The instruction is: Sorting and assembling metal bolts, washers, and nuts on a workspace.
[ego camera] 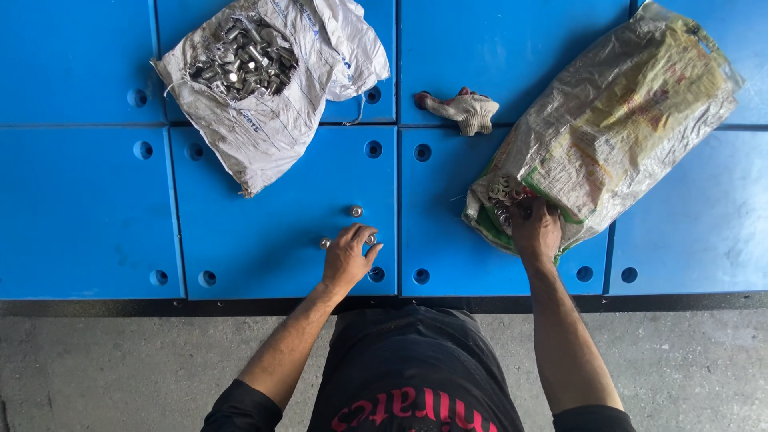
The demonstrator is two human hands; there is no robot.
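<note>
**Taking washers while placing bolts**

The right hand (534, 230) is reaching into the right sack (616, 136) mouth, fingers curled among washers (502, 194); grasp unclear. The left hand (349, 258) is resting open, touching a bolt (370, 238). Better picking few pieces, slowly.

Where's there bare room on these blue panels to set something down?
The far-left panels, left of the white sack of metal parts, are bare. So is the far-right panel beyond the clear bag. It is crowded around the left hand, with loose bolts, and at the right hand in the bag mouth. A glove lies between the bags.
</note>
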